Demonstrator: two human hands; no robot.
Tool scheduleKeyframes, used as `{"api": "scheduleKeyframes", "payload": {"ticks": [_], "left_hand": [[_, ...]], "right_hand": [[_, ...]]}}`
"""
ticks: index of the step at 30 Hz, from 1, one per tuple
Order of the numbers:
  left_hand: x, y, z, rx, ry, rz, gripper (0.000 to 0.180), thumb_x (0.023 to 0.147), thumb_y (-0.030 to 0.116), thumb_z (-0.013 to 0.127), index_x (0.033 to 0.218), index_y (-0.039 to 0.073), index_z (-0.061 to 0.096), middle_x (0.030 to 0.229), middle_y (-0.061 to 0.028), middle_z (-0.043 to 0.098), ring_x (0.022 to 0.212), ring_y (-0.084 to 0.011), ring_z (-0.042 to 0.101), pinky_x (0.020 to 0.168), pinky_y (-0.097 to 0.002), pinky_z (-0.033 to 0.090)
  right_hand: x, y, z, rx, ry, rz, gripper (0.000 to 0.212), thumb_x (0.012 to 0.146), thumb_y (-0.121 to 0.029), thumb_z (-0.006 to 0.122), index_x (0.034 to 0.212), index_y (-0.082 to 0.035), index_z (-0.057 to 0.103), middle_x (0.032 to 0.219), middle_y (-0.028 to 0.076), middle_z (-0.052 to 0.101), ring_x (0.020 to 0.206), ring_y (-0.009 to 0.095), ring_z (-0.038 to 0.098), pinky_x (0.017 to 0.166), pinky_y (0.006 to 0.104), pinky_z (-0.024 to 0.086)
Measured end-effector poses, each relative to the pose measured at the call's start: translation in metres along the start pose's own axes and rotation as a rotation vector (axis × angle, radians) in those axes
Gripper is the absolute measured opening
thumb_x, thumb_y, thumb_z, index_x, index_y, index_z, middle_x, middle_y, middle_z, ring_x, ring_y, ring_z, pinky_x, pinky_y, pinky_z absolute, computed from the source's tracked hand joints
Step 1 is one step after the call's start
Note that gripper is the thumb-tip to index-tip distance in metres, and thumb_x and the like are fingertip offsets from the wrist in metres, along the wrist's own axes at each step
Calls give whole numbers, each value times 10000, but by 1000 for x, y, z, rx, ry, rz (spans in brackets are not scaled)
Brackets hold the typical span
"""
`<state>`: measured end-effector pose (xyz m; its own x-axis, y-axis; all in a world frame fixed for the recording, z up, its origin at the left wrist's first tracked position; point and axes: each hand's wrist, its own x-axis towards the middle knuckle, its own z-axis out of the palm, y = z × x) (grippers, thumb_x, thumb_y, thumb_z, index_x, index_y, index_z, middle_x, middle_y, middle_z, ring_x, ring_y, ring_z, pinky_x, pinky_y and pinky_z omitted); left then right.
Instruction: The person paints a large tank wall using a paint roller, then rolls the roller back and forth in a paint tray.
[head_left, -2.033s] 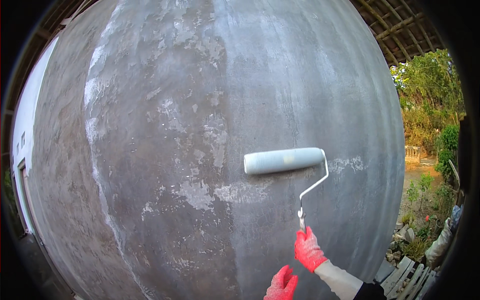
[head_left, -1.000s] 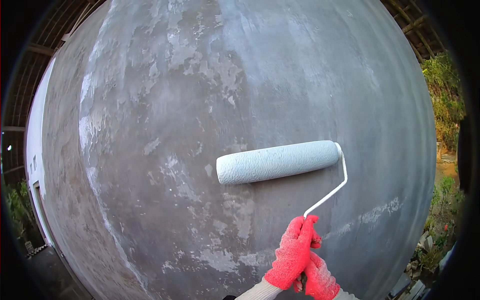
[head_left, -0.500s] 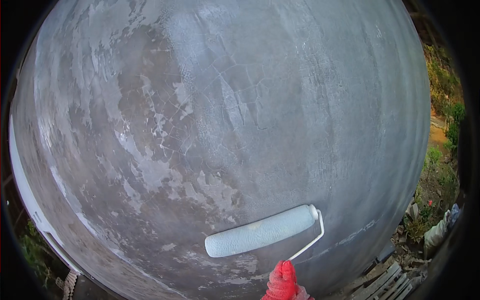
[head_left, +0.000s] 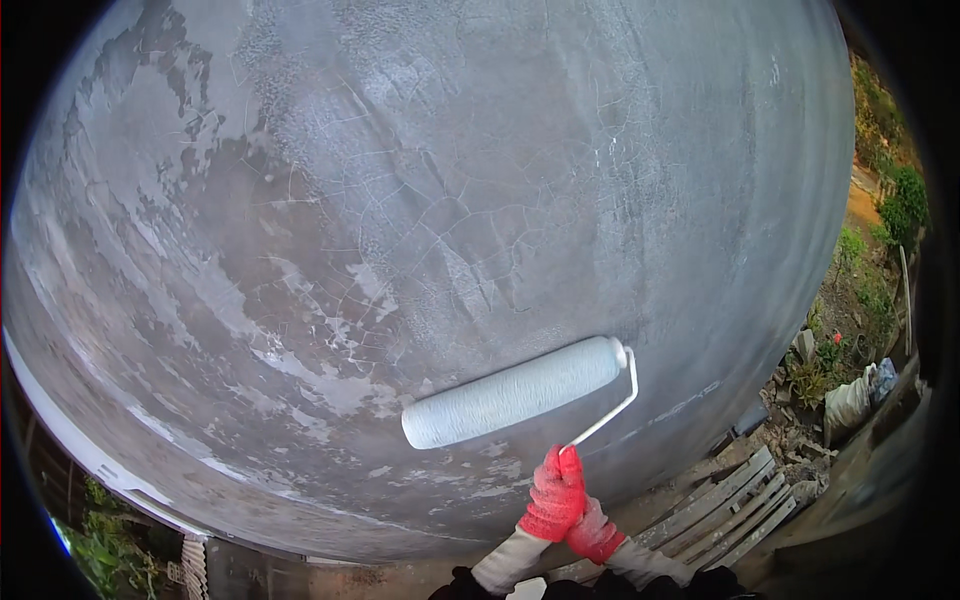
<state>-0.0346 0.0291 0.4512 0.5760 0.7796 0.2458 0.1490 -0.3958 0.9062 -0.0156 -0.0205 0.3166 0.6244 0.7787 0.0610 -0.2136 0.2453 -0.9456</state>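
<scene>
A paint roller (head_left: pixel 515 393) with a long, pale, textured sleeve lies slantwise against the grey wall (head_left: pixel 690 230). Its white wire frame bends round from the sleeve's right end down to my hands. My left hand (head_left: pixel 553 497), in a red glove, is wrapped round the handle just below the wire. Lower and partly behind it, my right hand (head_left: pixel 596 534) in a matching glove is also closed on the handle. The fingers cover the grip, so little of it shows. Patchy lighter coating and fine cracks mark the wall to the left of and above the sleeve.
Wooden slats (head_left: pixel 720 510) lie at the lower right, near rubble and a whitish sack (head_left: pixel 848 408). Green plants (head_left: pixel 903 205) grow beyond the wall's right edge. A pale ledge (head_left: pixel 75 445) curves along the lower left, with corrugated sheet (head_left: pixel 194 567) below.
The roller has travelled up the wall, with my gloved hands following. The view has shifted downward, so both hands and forearms now show, along with more of the ground.
</scene>
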Motion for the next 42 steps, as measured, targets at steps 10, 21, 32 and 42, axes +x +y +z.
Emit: {"api": "scheduleKeyframes", "payload": {"ticks": [10,21,32,42], "left_hand": [[-42,-10,25,-116,-62,-145,356,940,349,430,746,56,489,549,-19,480,500,-126,460,471,-307,379],[52,114,-3,-216,-168,41,364,951,355,413,761,50,474,538,-22,452,493,-117,435,465,-300,372],[36,62,24,-10,-64,138,329,929,333,444,870,25,542,621,-127,544,545,-292,527,528,-402,413],[3,-7,81,-5,181,172,349,938,346,429,802,38,519,549,-44,498,512,-183,484,500,-366,401]], "right_hand": [[-42,28,-32,332,120,341,276,874,-219,519,1076,-40,572,950,140,641,950,287,605,791,363,465],[27,-127,-20,-382,-72,-338,294,897,-220,513,1125,-35,540,1011,110,626,937,164,573,798,346,462],[12,-97,-17,73,50,-99,331,896,-252,541,1159,-53,523,998,98,618,913,129,556,786,329,465],[27,-65,-40,272,81,-32,276,895,-252,503,1052,-29,549,881,102,610,808,165,560,708,344,458]]}}
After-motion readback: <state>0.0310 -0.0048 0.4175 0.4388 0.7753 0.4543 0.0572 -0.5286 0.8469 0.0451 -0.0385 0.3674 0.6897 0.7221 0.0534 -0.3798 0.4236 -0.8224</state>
